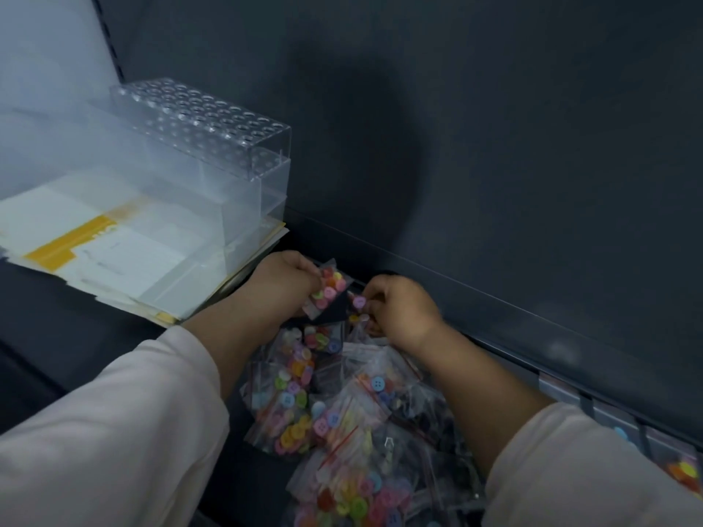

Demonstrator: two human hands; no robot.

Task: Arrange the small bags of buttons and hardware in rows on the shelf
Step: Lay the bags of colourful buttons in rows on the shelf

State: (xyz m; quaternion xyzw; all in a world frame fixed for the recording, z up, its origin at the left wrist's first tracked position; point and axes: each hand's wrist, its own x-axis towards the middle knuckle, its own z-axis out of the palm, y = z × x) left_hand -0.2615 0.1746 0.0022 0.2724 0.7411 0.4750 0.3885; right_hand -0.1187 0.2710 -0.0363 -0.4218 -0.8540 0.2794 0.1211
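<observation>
While rows are apparently being started at the back of the shelf [95,336], the pile of bags [342,412] is being left heaped under the wrists. A button bag [329,289] is being pinched by the left hand [283,283], jutting past its fingertips; a smaller bag [359,303] is being gripped by the right hand [399,310].

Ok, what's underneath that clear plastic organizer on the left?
The clear organizer sits on a stack of papers, the top sheet bearing a yellow strip. The lower sheets are covered, only their edges showing.
</observation>
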